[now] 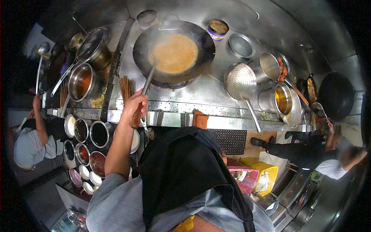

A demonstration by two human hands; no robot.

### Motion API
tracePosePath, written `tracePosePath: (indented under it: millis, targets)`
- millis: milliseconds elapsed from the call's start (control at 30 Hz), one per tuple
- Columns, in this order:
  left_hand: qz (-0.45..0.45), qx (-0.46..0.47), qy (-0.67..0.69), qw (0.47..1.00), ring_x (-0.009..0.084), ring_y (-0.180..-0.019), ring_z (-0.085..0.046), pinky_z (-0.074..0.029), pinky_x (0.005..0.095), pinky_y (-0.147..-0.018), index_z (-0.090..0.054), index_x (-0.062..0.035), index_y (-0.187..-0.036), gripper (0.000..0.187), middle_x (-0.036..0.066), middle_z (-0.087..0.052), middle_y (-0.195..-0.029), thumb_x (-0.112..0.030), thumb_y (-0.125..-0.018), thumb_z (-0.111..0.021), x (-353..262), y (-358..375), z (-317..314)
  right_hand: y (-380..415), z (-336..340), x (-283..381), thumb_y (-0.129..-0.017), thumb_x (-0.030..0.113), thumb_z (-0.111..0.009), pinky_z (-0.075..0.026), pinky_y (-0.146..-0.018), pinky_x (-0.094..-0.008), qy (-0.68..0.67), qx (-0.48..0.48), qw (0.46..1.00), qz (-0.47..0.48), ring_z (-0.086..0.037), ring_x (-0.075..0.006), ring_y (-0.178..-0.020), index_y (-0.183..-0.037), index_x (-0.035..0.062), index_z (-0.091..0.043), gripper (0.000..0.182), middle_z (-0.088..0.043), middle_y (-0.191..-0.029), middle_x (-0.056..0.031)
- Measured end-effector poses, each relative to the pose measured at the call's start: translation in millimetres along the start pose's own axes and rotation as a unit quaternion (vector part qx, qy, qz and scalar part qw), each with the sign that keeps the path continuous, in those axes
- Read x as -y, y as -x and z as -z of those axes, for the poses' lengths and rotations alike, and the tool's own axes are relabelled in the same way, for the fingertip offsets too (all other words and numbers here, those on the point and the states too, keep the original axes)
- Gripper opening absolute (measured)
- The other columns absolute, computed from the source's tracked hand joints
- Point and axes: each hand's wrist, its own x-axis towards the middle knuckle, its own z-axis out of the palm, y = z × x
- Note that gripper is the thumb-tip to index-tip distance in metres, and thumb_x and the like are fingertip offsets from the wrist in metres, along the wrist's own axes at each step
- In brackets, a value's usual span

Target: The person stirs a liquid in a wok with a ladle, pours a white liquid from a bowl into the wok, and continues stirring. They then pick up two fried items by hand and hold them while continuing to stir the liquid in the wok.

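My left hand [135, 107] is wrapped round the long handle of a ladle [148, 79]. The ladle's far end dips into a cloudy light-brown liquid [176, 53] in a large dark wok [205, 48], and steam blurs that end. The wok sits on a burner in the steel counter. At the right edge of my black apron, a small patch of skin [223, 157] shows, apparently part of my right hand; its fingers cannot be made out.
A perforated strainer [240, 82], metal pots [269, 66] and an oil pot [283, 99] stand right. Bamboo sticks [126, 88] and a pot of reddish liquid [83, 82] are left, above sauce containers [101, 134]. Co-workers [33, 141] [328, 158] stand at both sides.
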Motion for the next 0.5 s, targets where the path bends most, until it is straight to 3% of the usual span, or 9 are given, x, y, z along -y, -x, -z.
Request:
tracePosePath:
  millis: [67, 133, 267, 500]
  targets:
    - [-0.008, -0.009, 0.014, 1.000, 0.0117, -0.040, -0.041, -0.034, 0.0294, -0.038, -0.014, -0.0114, -0.149, 0.071, 0.000, -0.047, -0.062, -0.008, -0.089, -0.053, 5.8, 8.2, 0.3, 1.1, -1.8, 8.9, -0.094, 0.028, -0.059, -0.046, -0.052, -0.0293, 0.011, 0.008, 1.000, 0.017, -0.054, -0.0152, -0.060, -0.133, 0.0070, -0.042, 0.047, -0.059, -0.076, -0.0040]
    - [-0.035, 0.005, -0.023, 0.999, 0.0125, -0.040, -0.041, -0.036, 0.0294, -0.038, -0.015, -0.0111, -0.149, 0.072, 0.000, -0.048, -0.062, -0.007, -0.089, -0.053, 7.4, 17.9, -0.7, 2.9, -4.7, 27.2, -0.095, 0.027, -0.058, -0.046, -0.052, -0.0291, -0.002, -0.041, 0.995, -0.092, -0.055, -0.0149, -0.060, -0.131, 0.0069, -0.043, 0.044, -0.059, -0.076, -0.0041]
    - [-0.049, 0.000, -0.063, 0.997, 0.0129, -0.039, -0.042, -0.037, 0.0283, -0.039, -0.017, -0.0099, -0.149, 0.070, 0.001, -0.048, -0.062, -0.006, -0.089, -0.053, 2.8, 37.0, -3.0, 3.6, -6.1, 39.7, -0.095, 0.026, -0.056, -0.046, -0.051, -0.0293, 0.085, -0.038, 0.993, -0.071, -0.057, -0.0153, -0.061, -0.136, 0.0066, -0.039, 0.049, -0.060, -0.079, -0.0048]
    - [-0.115, -0.040, -0.157, 0.980, 0.0114, -0.040, -0.044, -0.038, 0.0248, -0.038, -0.027, -0.0078, -0.147, 0.065, 0.001, -0.047, -0.062, -0.004, -0.087, -0.053, -3.6, 45.1, -4.0, -8.8, -3.2, 33.4, -0.096, 0.028, -0.055, -0.046, -0.049, -0.0301, 0.043, -0.010, 0.996, -0.081, -0.059, -0.0165, -0.061, -0.142, 0.0073, -0.032, 0.056, -0.060, -0.080, -0.0064]
